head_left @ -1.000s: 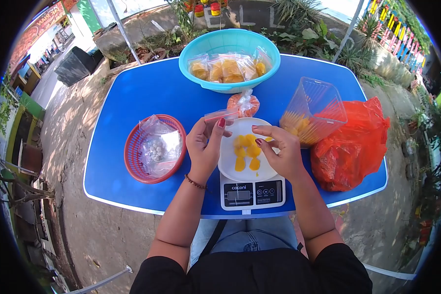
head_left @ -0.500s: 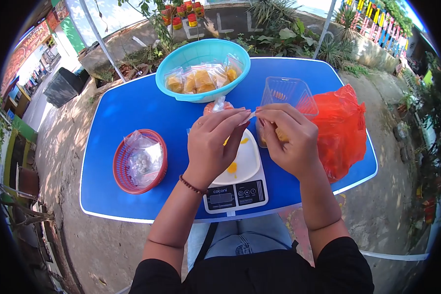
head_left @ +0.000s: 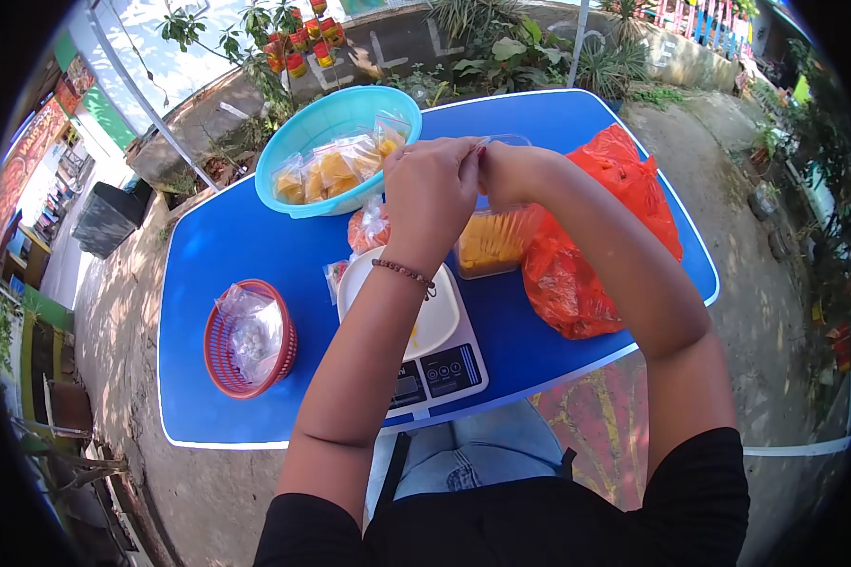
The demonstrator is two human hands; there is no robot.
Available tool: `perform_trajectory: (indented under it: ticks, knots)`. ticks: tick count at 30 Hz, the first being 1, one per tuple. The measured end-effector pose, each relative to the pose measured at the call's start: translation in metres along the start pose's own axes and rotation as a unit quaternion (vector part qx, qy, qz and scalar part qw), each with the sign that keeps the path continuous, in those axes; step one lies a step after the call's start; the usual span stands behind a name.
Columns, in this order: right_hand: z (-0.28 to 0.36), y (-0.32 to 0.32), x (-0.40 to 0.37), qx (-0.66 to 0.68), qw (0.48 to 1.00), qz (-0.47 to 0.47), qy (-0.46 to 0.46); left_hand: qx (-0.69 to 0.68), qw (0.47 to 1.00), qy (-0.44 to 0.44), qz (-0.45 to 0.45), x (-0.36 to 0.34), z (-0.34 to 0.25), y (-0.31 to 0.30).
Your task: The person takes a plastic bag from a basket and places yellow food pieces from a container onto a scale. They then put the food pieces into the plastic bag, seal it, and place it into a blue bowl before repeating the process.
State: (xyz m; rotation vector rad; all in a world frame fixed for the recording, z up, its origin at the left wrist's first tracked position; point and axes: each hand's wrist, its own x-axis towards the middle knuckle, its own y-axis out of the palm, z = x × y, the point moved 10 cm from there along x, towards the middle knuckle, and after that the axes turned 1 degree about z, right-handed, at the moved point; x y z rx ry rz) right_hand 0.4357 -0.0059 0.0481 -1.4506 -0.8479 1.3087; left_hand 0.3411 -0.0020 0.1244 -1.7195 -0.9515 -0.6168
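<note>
My left hand point(head_left: 432, 184) and my right hand point(head_left: 518, 176) meet above the far side of the table, fingers closed and pinched together. What is between them is hidden now, though a strip of clear plastic bag showed there a moment ago. Just beyond my left hand is a turquoise basin point(head_left: 272, 194) holding several clear bags of yellow food point(head_left: 337, 172). Under my right hand stands a clear plastic box point(head_left: 494, 241) with yellow food in it. Below my left wrist a white tray point(head_left: 442, 317) with yellow smears rests on a digital kitchen scale point(head_left: 452, 370).
A red basket point(head_left: 214, 354) with clear plastic bags stands at the left. A red plastic bag point(head_left: 591, 260) bulges at the right, beside the box. Behind the scale lies a knotted clear bag with orange contents point(head_left: 367, 230). The blue table point(head_left: 199, 248) has a white edge.
Both hands have moved away from me, off the scale and towards the basin and box. My right hand has turned, its forearm now slanting in from the right. The view has shifted and tilted.
</note>
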Motion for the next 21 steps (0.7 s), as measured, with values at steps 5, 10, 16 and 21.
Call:
perform_trajectory:
  ticks: [5,10,16,21]
  knots:
    - [0.026,0.044,0.015,-0.003,0.979,0.196,-0.064,0.025,0.998,-0.056,0.034,-0.006,0.006,0.007]
    - [0.019,0.039,0.026,0.131,0.982,0.111,-0.078,0.007,0.998,-0.069,0.013,-0.009,0.010,0.003]
    - [0.011,0.027,0.031,0.179,0.973,0.000,-0.146,0.039,0.998,-0.052,-0.005,-0.008,0.003,-0.004]
    - [0.001,0.013,0.045,0.180,0.963,-0.097,-0.178,0.000,0.999,-0.024,-0.033,-0.009,0.003,-0.015]
